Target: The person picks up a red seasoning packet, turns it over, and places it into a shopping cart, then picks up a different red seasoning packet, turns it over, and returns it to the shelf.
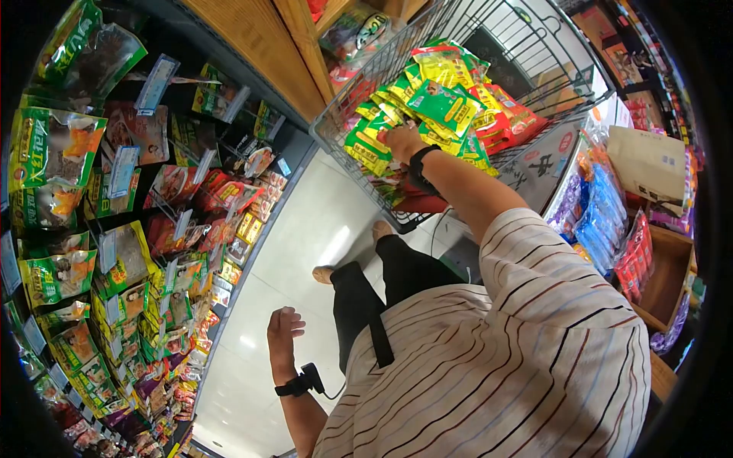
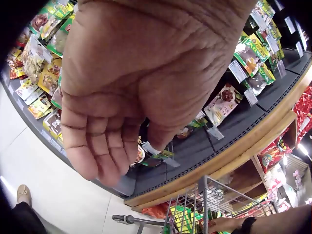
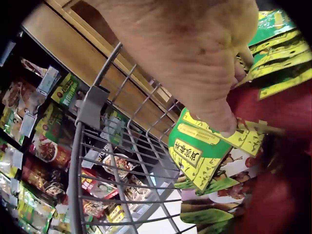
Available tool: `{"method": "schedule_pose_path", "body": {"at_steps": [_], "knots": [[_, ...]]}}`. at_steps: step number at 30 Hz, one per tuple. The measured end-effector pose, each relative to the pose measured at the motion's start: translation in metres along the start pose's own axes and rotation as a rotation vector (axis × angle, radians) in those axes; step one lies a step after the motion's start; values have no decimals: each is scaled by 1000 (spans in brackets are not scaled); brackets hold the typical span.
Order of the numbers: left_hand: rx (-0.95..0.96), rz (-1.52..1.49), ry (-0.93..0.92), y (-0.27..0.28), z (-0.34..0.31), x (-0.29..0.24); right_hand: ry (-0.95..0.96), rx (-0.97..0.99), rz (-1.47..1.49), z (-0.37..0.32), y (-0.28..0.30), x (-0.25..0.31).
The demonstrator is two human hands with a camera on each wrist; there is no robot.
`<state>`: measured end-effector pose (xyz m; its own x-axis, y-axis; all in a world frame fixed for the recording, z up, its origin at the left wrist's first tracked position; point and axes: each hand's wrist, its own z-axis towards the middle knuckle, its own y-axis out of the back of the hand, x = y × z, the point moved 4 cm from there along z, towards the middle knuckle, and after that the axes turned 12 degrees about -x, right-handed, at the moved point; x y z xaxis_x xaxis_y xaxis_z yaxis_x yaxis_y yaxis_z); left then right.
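Note:
My right hand (image 1: 405, 143) is down in a wire shopping cart (image 1: 328, 122), among a heap of green-and-yellow food packets (image 1: 447, 107). In the right wrist view its thumb and curled fingers grip the top edge of a green-and-yellow packet (image 3: 202, 153); part of the fingers is hidden. Red packets (image 1: 515, 118) lie beside the heap. My left hand (image 1: 285, 324) hangs over the floor beside the shelf, holding nothing. The left wrist view shows that palm (image 2: 146, 83) with its fingers loosely bent.
Hanging food packets (image 1: 57, 153) with price tags fill the dark shelf on the left. A wooden ledge (image 1: 252, 46) borders the shelf end near the cart. On the right are a white carton (image 1: 534, 168), blue packs (image 1: 599, 217) and a wooden crate (image 1: 668, 267).

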<state>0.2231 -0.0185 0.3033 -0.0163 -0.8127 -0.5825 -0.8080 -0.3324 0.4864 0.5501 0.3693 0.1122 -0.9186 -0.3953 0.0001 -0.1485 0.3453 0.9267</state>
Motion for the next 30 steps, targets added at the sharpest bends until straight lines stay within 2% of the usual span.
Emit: {"method": "schedule_pose_path", "body": {"at_steps": [4,8,11,12,15,18,20,22,25,27,30], "knots": [[23,-6,-14,-2,11,-2,13,-32,173,-18,25,-6],[47,-15,-70,-5,23,-11,3,-419,454,-40,47,-31],[60,-38,-103,-9,29,-21,49,-451,780,-87,117,-44],[66,-46,-119,-10,29,-27,2,-381,834,-89,120,-48],[94,-52,-186,-16,30,-50,161,-364,1210,-102,149,-51],[139,-132,-274,-21,23,-85,216,-164,1324,-129,212,-26],[218,-184,-418,-28,22,-124,262,-30,1449,-162,273,4],[266,-225,-491,-34,12,-155,295,2,1375,-171,297,15],[249,-268,-718,-40,-6,-194,320,90,1380,-189,322,39],[205,-328,-892,-41,-19,-213,336,153,1434,-195,328,54],[195,-256,-1039,-34,-32,-225,435,182,1391,-206,340,78]]}}
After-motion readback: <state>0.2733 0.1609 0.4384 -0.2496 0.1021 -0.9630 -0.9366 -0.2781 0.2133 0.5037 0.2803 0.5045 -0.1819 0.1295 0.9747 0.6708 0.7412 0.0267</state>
